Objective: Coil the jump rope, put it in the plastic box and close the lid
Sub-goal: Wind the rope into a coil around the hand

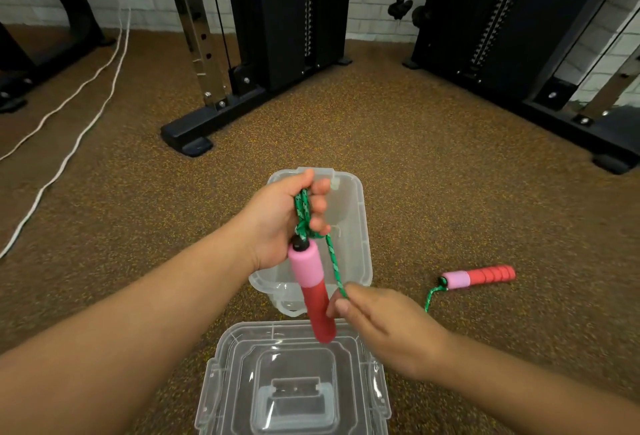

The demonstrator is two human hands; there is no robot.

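Observation:
My left hand (pixel 277 223) is closed around several loops of green jump rope (pixel 303 209) above the clear plastic box (pixel 353 206), which stands open on the floor. One pink and red handle (pixel 311 289) hangs down from that hand. A strand of the rope (pixel 334 265) runs from the loops to my right hand (pixel 384 324), which pinches it between thumb and fingers. The second handle (pixel 479 277) lies on the floor to the right with a short bit of rope showing. The clear lid (pixel 294 382) lies flat on the floor in front of the box, nearest me.
Brown speckled gym flooring (pixel 433 192) surrounds the box. Black weight machine frames (pixel 214 116) (pixel 554 95) stand behind, with their feet on the floor. Two white cables (pixel 69 144) trail across the floor at the left. A white brick wall is at the back.

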